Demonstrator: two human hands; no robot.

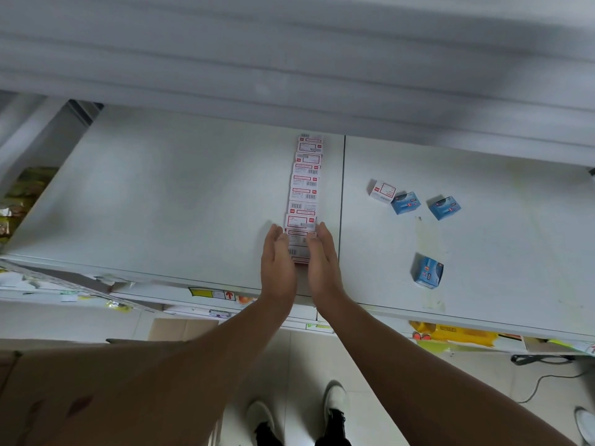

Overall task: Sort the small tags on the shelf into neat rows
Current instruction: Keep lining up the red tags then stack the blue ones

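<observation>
One row is basically done, so I'd call this somewhere past halfway, but it's not finished. Going left to right: the left part of the white shelf (161, 194) is bare, then comes the left hand (277, 262), flat and on edge, fingers straight and together, pressed against the left side of the row of red-and-white tags (304, 194). They look more like tiny boxes with barcodes and red frames, lined up end to end from the near edge toward the far back of the shelf, just left of the seam (343, 204) between shelf panels. The right hand (322, 259) mirrors the left one on the other side, also flat and holding nothing, so both palms are squeezing the near end of the row straight. Further right there are stragglers: one loose red-and-white box (382, 190) sitting crooked, touching a blue box (405, 203), then another blue box (444, 207) a bit apart, and a third blue box (427, 272) nearer the front edge. Those four are well apart from the row and still need lining up, I reckon.
</observation>
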